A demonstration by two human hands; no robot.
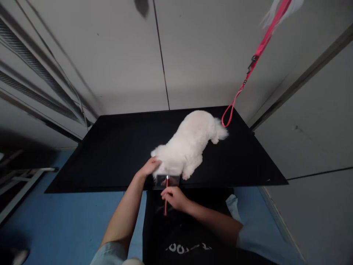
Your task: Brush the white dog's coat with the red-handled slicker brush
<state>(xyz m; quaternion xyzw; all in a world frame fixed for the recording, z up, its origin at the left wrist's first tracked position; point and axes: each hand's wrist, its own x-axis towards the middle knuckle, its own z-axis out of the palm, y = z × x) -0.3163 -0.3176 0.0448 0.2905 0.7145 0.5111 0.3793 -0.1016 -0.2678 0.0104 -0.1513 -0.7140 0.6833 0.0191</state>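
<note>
A white fluffy dog (pixel 187 141) is on a black grooming table (pixel 124 136), its head end near me and its tail end toward the back right. My left hand (pixel 150 166) rests against the left side of its head, the fingers partly sunk in the fur. In my right hand (pixel 175 198) is a slicker brush (pixel 166 206) with a red handle, the fingers wrapped round the handle. The wide flat brush head touches the fur at the dog's near end. Its bristles and the dog's face are hidden from me.
A pink leash loop (pixel 231 110) hangs over the table's back right, close to the dog's tail. Grey ribbed hoses (pixel 41 70) run along the left. A white metal frame (pixel 24 187) stands on the blue floor (pixel 82 221). The wall (pixel 124 73) borders the table's far edge.
</note>
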